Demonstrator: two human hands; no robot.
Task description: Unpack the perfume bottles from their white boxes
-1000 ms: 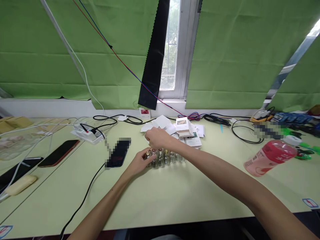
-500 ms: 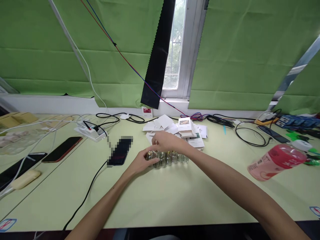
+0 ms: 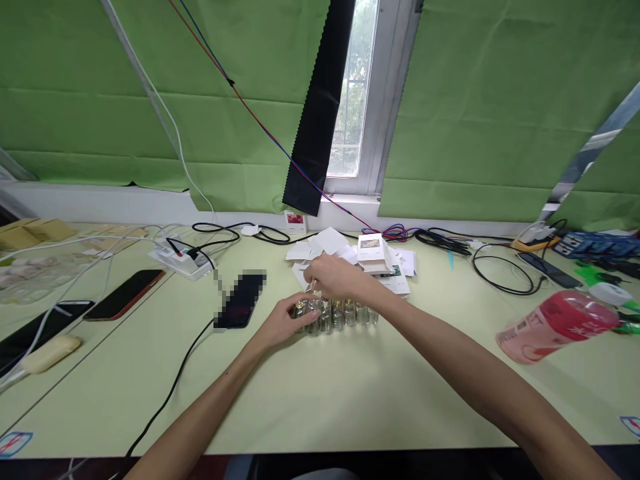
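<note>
Several small clear glass bottles (image 3: 337, 317), some with gold-coloured parts inside or at their tops, stand packed together in rows on the pale green table. My left hand (image 3: 286, 321) is wrapped round the left end of this group, its thumb along the front and its fingers behind. Right above the same end, my right hand (image 3: 334, 276) is closed in a pinch. Something thin and pale shows at its fingertips, too small to name. My right hand and forearm hide part of the back bottles.
Behind the bottles lies a heap of small white cartons (image 3: 325, 243). A phone (image 3: 245, 300) with a black cable lies to the left, near a power strip (image 3: 183, 260). A pink-labelled drink bottle (image 3: 555, 325) is at the right. Black cables (image 3: 443, 240) run along the back.
My right hand has lifted slightly off the left-end bottles, and a thin pale thing now shows beneath its fingertips. My left hand stays at the bottles. The view has shifted a little.
</note>
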